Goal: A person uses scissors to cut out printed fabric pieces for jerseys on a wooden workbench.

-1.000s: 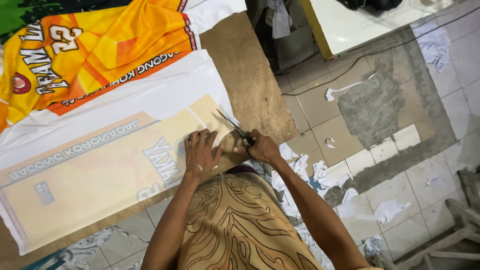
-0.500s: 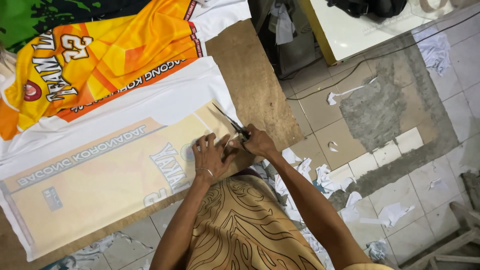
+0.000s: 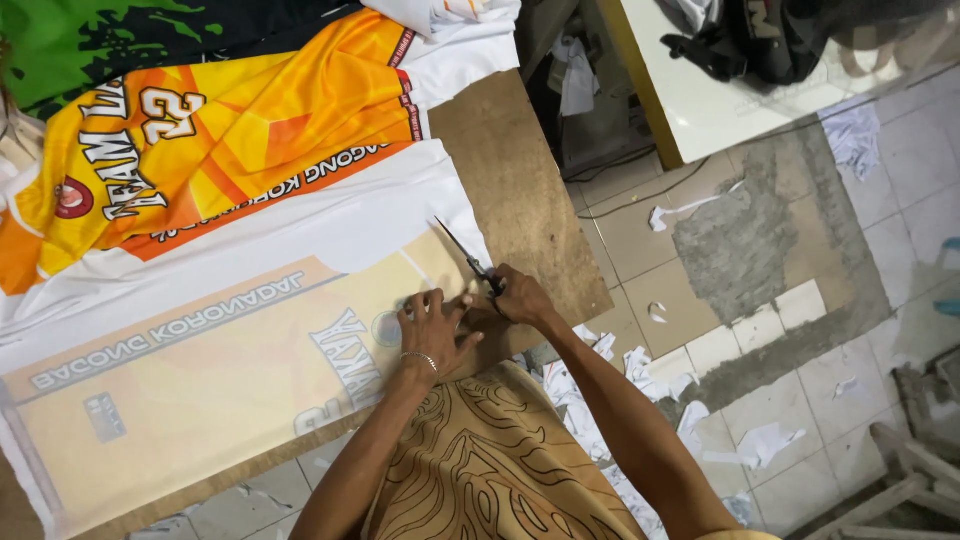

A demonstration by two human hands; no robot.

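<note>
My right hand grips a pair of dark scissors whose blades point up and left along the right edge of a pale yellow printed sheet. My left hand lies flat with fingers spread on that sheet, just left of the scissors, pressing it onto the brown wooden board. A thin bracelet circles my left wrist. White fabric lies under and above the sheet.
An orange and yellow printed jersey lies further up, with green and black fabric beyond it. White scraps litter the tiled floor to the right. A white table with a dark bag stands at the top right.
The view has shifted slightly. My hands and the scissors have stayed at the sheet's right edge, with the left fingers spreading a little wider.
</note>
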